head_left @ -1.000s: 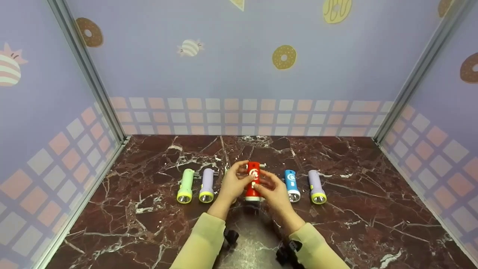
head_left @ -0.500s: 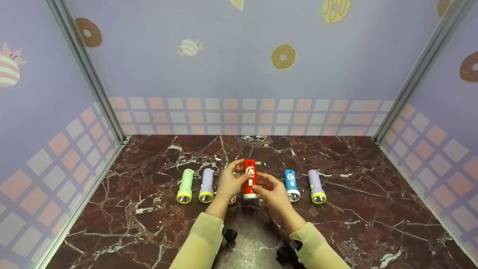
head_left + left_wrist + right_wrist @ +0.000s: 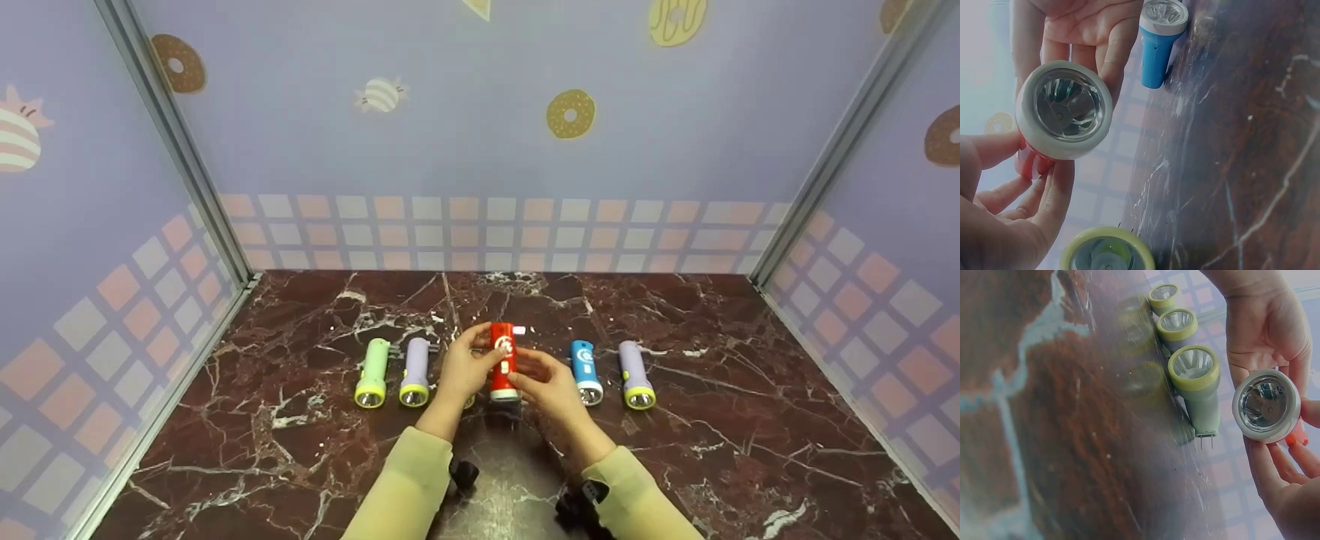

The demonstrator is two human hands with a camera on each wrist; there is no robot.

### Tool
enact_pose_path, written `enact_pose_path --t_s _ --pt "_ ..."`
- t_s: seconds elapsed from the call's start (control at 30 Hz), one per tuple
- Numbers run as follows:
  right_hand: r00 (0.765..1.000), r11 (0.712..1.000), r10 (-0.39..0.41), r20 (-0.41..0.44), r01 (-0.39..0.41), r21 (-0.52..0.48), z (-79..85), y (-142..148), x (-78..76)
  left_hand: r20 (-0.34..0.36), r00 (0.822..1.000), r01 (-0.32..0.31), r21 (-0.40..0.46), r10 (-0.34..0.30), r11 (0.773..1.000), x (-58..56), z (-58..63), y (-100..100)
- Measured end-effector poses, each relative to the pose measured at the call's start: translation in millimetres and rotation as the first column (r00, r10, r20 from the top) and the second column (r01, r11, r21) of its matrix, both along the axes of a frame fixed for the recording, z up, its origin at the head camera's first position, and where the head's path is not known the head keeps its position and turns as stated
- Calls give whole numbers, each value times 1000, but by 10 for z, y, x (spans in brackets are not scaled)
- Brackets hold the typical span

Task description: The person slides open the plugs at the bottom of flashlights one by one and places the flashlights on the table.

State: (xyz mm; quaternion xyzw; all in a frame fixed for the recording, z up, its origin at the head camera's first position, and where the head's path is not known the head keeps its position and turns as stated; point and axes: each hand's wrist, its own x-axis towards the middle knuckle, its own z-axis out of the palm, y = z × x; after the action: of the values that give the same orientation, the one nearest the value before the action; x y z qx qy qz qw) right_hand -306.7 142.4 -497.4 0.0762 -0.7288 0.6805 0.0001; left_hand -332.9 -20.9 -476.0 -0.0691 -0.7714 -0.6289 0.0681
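Dark red marble counter. We hold the red torch above its middle, left grip and right grip curled round it; blue torch just right.

The dark red marble table carries a row of small flashlights lying on their sides: a green flashlight and a lilac flashlight at left, a blue flashlight and a second lilac flashlight at right.
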Motion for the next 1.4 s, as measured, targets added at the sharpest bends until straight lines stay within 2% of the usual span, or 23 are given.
enact_pose_path --t_s 0.27,0.53,0.83,1.07,1.2,1.4 --pt "999 1000 -18 40 19 -11 -54 14 -43 31 996 -78 -68 81 995 -1 -38 46" --pt "992 995 -48 119 58 -80 -95 12 -60 16 1000 -18 -54 19 998 9 -68 82" --pt "990 996 -54 131 63 -63 -133 43 -79 12 999 43 -207 -41 977 45 -42 137" --pt "986 997 -47 159 56 -54 -173 62 -102 21 999 36 -267 -31 963 71 -94 195" --pt "986 998 -41 164 49 -45 -179 69 -103 9 1000 3 -311 -1 950 88 -119 236" --pt "986 998 -57 159 58 -4 -182 70 -95 33 999 -25 -360 39 932 91 -153 293"
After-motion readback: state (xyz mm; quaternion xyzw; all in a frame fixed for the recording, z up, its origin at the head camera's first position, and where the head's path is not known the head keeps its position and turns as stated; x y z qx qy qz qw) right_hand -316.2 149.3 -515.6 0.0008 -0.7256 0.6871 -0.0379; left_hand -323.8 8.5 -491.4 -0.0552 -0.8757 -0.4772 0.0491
